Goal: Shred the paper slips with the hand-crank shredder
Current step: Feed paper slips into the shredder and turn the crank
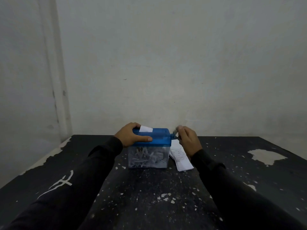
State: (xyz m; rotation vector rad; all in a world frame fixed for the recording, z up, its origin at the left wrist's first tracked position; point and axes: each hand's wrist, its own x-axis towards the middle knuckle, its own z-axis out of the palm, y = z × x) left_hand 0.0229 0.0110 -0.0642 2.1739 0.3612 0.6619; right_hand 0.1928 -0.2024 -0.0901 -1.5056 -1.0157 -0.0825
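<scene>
A small shredder with a blue lid [159,138] and a clear bin [149,157] full of white shreds stands on the black table [149,196]. A white paper slip [146,128] sticks up from the slot at the lid's far left. My left hand [131,136] grips the lid's left end, thumb along the front edge. My right hand [187,140] holds the crank handle [175,132] at the lid's right side; the handle is blurred. A stack of printed paper slips [180,159] lies on the table just right of the bin, partly under my right wrist.
The table's black surface is chipped, with white flecks and a large bare patch [267,156] at the right. A pale wall [166,63] rises right behind the table's far edge, and the table's left edge [41,163] runs along a side wall.
</scene>
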